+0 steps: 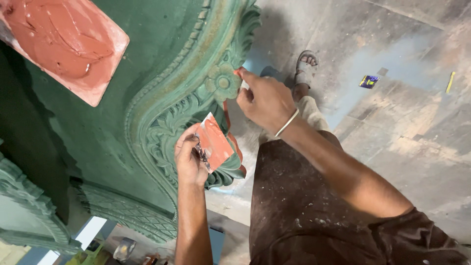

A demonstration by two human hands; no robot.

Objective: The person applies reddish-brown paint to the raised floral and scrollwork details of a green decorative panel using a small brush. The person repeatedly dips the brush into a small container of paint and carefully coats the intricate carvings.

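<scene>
Head view: the left hand point(189, 159) has its fingers closed around a small scraper point(216, 142) smeared with reddish-brown filler, held just in front of the green carved panel point(162, 78). The right hand point(262, 98) presses a filler-tipped fingertip against the carved flower point(223, 82) on the panel's border, the other fingers curled, holding nothing. A flat board point(68, 44) coated with filler sits at upper left.
</scene>
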